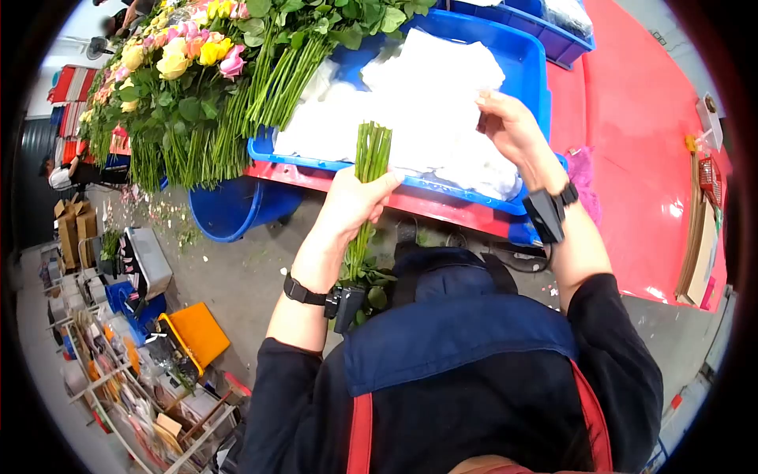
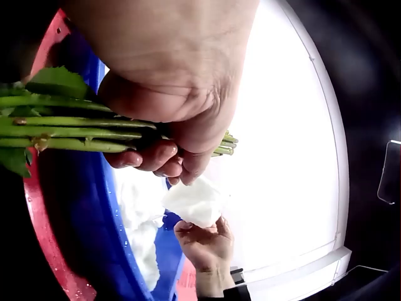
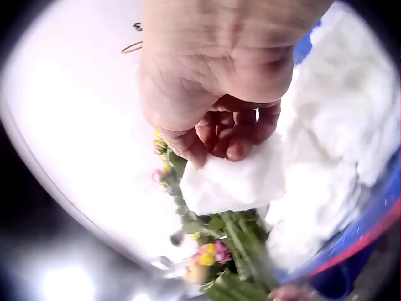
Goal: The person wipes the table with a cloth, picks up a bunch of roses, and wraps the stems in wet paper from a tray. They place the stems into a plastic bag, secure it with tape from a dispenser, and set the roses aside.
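My left hand (image 1: 354, 202) grips a bunch of green flower stems (image 1: 373, 148), fingers and thumb wrapped round it. Its cut ends point away from me over the blue tray (image 1: 527, 49), and leaves (image 2: 57, 83) show at the other end. My right hand (image 1: 513, 130), above the tray's right part, pinches a piece of white cotton-like sheet (image 3: 235, 182) between thumb and fingers. In the left wrist view that white piece (image 2: 195, 202) hangs beyond the cut ends. More white soft material (image 3: 338, 119) lies heaped in the tray.
Bunches of roses (image 1: 178, 63) with long stems (image 1: 280, 87) lie at the left of the red table (image 1: 632, 158). Behind the tray stands a blue crate (image 1: 564, 49). A blue bucket (image 1: 225, 212) is below the table edge, with an orange bin (image 1: 197, 336) on the floor.
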Demonstrator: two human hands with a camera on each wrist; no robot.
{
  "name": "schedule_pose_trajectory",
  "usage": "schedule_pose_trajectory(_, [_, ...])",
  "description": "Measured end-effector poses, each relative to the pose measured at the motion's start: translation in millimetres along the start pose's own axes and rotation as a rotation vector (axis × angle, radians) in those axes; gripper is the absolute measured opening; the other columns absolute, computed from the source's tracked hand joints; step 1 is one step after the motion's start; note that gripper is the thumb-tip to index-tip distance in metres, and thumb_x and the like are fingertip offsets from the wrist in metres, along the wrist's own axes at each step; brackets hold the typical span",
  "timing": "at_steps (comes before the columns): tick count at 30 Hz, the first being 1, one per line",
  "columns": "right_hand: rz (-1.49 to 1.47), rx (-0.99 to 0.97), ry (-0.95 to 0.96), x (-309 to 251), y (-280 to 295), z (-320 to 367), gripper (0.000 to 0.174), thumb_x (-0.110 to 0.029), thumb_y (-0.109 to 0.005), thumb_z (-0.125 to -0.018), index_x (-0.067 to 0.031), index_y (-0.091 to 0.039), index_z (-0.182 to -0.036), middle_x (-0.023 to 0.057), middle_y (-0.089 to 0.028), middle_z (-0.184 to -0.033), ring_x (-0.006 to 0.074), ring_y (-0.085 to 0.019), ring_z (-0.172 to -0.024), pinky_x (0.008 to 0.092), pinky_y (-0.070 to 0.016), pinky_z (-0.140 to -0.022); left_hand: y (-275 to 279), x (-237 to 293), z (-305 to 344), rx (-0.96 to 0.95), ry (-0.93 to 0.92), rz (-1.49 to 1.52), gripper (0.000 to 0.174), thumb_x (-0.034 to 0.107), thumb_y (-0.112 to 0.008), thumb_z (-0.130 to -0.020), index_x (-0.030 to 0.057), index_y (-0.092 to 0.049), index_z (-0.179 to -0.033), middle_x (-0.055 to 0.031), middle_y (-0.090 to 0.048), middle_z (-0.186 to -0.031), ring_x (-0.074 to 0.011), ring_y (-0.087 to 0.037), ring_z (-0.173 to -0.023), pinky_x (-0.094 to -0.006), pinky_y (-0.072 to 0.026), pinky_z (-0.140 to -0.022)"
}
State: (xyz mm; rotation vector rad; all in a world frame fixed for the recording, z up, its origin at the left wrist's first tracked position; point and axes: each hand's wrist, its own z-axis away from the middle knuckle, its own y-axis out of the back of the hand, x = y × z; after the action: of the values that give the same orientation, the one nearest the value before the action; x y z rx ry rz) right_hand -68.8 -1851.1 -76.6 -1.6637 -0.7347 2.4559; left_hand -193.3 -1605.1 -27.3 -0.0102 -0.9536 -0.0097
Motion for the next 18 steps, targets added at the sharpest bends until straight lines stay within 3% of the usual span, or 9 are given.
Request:
schedule_pose_trajectory(1, [-0.191,0.034,-0.045,-2.4,-5.1,10.9,0.015,-0.015,-0.063,-0.089,-0.0028,-0.069,-0.093,0.0012,-0.066,-0.077,0.0124,-0.061,-0.069,0.0251,-0.0471,-0.069,0.0,8.1,-2.4,-0.032,-0.019,0.022,0.018,0.017,-0.072,-0.085,0.003,-0.061,-0.09,0.0013,-0.05,-0.058,-0.0072,-0.04,-0.042,-0.0236,-0.0322,-0.04])
schedule_pose_trajectory(2, [-0.164,-0.011,-0.057,4.3,-5.2,16.2,0.015,-0.014,-0.064,-0.088,-0.0023,-0.069,-0.095,0.0022,-0.067,-0.08,0.0122,-0.062,-0.07,0.0254,-0.0481,-0.069,-1.1,15.2,-4.8,-0.064,-0.038,0.043,0.018,0.015,-0.071,-0.085,0.0026,-0.06,-0.09,0.0013,-0.05,-0.058,-0.0071,-0.041,-0.042,-0.0233,-0.0323,-0.039])
schedule_pose_trajectory(6, [0.407,0.037,-0.016,19.5,-55.0,46.4,0.018,-0.013,-0.066,-0.087,0.0011,-0.069,-0.098,0.0015,-0.067,-0.082,0.0081,-0.059,-0.074,0.0241,-0.0468,-0.068,-13.2,31.4,-23.6,-0.049,-0.104,-0.01,0.017,0.012,-0.071,-0.082,0.0012,-0.06,-0.088,0.0006,-0.054,-0.061,-0.007,-0.043,-0.043,-0.0231,-0.0336,-0.04])
schedule_pose_trajectory(10, [0.307,0.124,-0.002,24.0,-66.9,55.5,0.014,-0.012,-0.064,-0.088,-0.0005,-0.067,-0.095,-0.0016,-0.064,-0.084,0.0056,-0.056,-0.078,0.022,-0.0443,-0.073,-10.3,33.6,-37.1,-0.072,-0.12,-0.079,0.018,0.009,-0.071,-0.078,0.0006,-0.06,-0.089,0.0005,-0.055,-0.062,-0.0069,-0.045,-0.044,-0.0232,-0.0347,-0.041])
schedule_pose_trajectory(11, [0.27,0.114,0.008,22.7,-59.9,54.2,0.016,-0.013,-0.06,-0.091,-0.0002,-0.065,-0.1,0.0004,-0.064,-0.088,0.0088,-0.058,-0.082,0.0247,-0.0458,-0.077,-8.8,35.0,-35.7,-0.09,-0.135,-0.054,0.017,0.009,-0.071,-0.078,0.0004,-0.06,-0.089,0.0009,-0.054,-0.061,-0.0069,-0.045,-0.044,-0.0231,-0.0347,-0.041])
schedule_pose_trajectory(14, [-0.239,0.094,0.031,19.5,-20.7,46.4,0.024,-0.015,-0.055,-0.094,0.0009,-0.06,-0.111,0.0089,-0.066,-0.104,0.017,-0.063,-0.092,0.0326,-0.0493,-0.084,5.1,46.2,-32.5,-0.084,-0.164,-0.03,0.018,0.009,-0.069,-0.079,-0.0003,-0.059,-0.09,0.0023,-0.051,-0.057,-0.0064,-0.044,-0.043,-0.0229,-0.0346,-0.041])
schedule_pose_trajectory(15, [-0.357,0.11,-0.028,12.4,-14.9,47.2,0.029,-0.018,-0.048,-0.096,0.0003,-0.057,-0.117,0.0133,-0.064,-0.113,0.0239,-0.063,-0.102,0.0427,-0.0494,-0.09,10.8,44.7,-37.2,-0.055,-0.179,-0.045,0.018,0.009,-0.07,-0.079,-0.0001,-0.059,-0.09,0.0022,-0.051,-0.057,-0.0064,-0.044,-0.043,-0.0231,-0.0343,-0.041])
schedule_pose_trajectory(16, [-0.449,0.069,-0.072,8.7,-4.0,47.9,0.032,-0.019,-0.047,-0.097,0.0008,-0.055,-0.121,0.0144,-0.063,-0.117,0.0259,-0.062,-0.107,0.0457,-0.048,-0.093,16.3,40.5,-43.5,-0.026,-0.194,-0.059,0.018,0.009,-0.07,-0.079,0.0,-0.059,-0.089,0.0021,-0.051,-0.057,-0.0064,-0.043,-0.042,-0.0233,-0.034,-0.041])
schedule_pose_trajectory(18, [-0.577,0.167,-0.116,3.6,-1.6,47.5,0.037,-0.022,-0.046,-0.098,0.0016,-0.051,-0.127,0.0155,-0.06,-0.123,0.0274,-0.06,-0.11,0.0469,-0.0481,-0.094,26.3,33.6,-55.2,-0.021,-0.158,-0.131,0.02,0.01,-0.07,-0.078,0.0006,-0.059,-0.091,0.0021,-0.051,-0.057,-0.0064,-0.042,-0.041,-0.0236,-0.0332,-0.04])
